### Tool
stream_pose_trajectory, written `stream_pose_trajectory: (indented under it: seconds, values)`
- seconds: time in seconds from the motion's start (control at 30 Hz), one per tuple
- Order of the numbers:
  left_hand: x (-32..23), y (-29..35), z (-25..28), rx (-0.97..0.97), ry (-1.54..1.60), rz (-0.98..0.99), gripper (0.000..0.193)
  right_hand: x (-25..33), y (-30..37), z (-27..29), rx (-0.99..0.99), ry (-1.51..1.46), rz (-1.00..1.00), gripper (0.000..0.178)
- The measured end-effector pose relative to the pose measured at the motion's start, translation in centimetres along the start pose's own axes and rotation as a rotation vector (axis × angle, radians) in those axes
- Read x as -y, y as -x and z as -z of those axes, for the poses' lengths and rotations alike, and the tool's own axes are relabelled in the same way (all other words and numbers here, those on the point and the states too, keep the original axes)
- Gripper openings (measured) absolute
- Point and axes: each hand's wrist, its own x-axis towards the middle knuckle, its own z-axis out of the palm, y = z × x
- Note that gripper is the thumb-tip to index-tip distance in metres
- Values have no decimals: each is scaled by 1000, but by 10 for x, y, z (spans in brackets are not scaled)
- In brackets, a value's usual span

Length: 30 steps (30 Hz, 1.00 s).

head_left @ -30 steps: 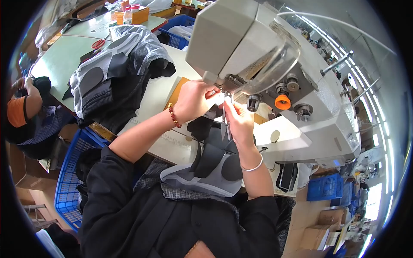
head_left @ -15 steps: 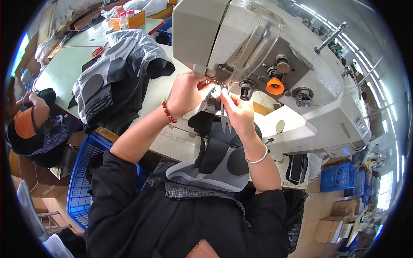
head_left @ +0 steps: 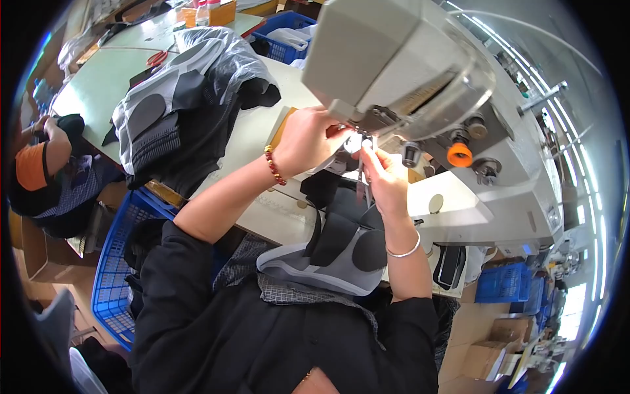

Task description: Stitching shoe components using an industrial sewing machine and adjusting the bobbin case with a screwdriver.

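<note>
Both hands are raised to the needle area of a large beige sewing machine (head_left: 374, 52). My left hand (head_left: 305, 141), with a beaded bracelet at its wrist, has its fingertips pinched together beside the needle; what they hold is too small to make out. Facing it, my right hand (head_left: 390, 184) grips a pair of small scissors (head_left: 361, 182), their blades pointing down toward me. Below, a grey and black fabric piece (head_left: 315, 268) with rounded dark patches rests partly on the machine bed and partly on my lap.
A pile of similar grey and black pieces (head_left: 174, 121), partly under clear plastic, lies on the table to the left. Red-handled scissors (head_left: 157, 58) lie beyond it. A blue basket (head_left: 115, 282) stands by my left side. Another person (head_left: 52, 164) sits at far left.
The view has shifted, so the machine appears farther right and tilted. Both hands keep their places by the needle, and the scissors stay in my right hand.
</note>
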Motion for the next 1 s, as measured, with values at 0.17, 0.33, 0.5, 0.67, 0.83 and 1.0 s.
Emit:
stream_pose_trajectory:
  seconds: [0.17,0.33,0.5,0.67,0.83,1.0]
  values:
    - [0,2,4,-11,25,-38,12,8,5,-2,-54,21,-85,23]
    - [2,4,2,4,-88,-118,9,9,6,-4,-81,55,-50,21]
    - [3,6,-5,9,-84,-104,10,7,6,-9,-93,83,37,24]
    - [5,9,-16,-112,-43,-108,9,7,6,-14,-144,144,41,26]
    - [5,8,-18,-128,11,-106,7,12,8,-18,-182,247,70,30]
    - [5,7,-14,-95,-11,-98,8,13,6,-21,-155,65,-134,32]
